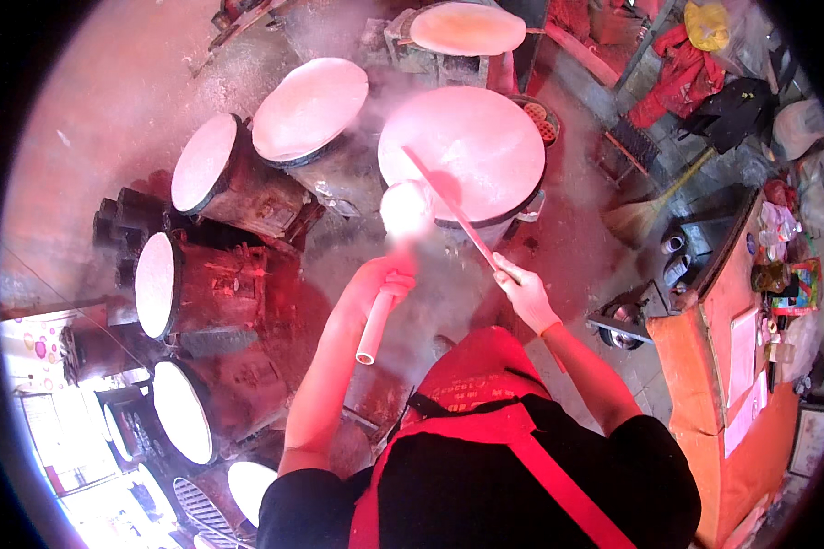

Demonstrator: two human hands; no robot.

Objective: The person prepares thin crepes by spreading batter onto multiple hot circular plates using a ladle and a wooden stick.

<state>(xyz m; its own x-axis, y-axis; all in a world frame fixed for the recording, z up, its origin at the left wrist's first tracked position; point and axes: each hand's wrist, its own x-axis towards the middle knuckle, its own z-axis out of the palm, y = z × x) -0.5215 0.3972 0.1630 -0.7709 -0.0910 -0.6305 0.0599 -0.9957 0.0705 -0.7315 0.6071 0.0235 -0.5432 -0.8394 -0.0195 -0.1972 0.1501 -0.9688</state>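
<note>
My left hand (386,277) is closed round the pale tubular handle of a ladle (407,209). The ladle's round, white, blurred head is at the near left rim of a large round pot (528,203) filled with pale liquid (485,128). A long thin stick (450,199) is gripped in my right hand (525,291). It slants up to the left across the pot, its far tip over the pale surface. Whether that tip touches the liquid I cannot tell. Steam softens the ladle's outline.
More round vats with pale tops curve along the left, among them a near one (181,412) and a far one (311,110). Another stands at the back (467,27). On the right are a broom (636,220), a small stove (624,320) and an orange-covered table (691,366).
</note>
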